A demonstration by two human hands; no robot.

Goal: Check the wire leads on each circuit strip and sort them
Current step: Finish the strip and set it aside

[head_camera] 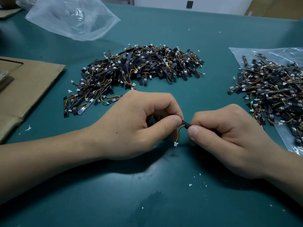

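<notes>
Just above the teal table (164, 202), my left hand (139, 125) and my right hand (229, 136) pinch one short black circuit strip (186, 124) between thumbs and forefingers. Most of the strip is hidden by the fingers. Its red, yellow and green wire leads (178, 133) curl down from the strip to a small white connector (175, 144). A large pile of similar strips (139, 69) lies on the table beyond my hands. A second pile of strips (275, 95) lies on a clear plastic bag (246, 53) at the right.
A crumpled clear plastic bag (73, 18) lies at the back left. Flat brown cardboard (27, 89) covers the table's left side. Small white flecks (190, 185) dot the table in front of me.
</notes>
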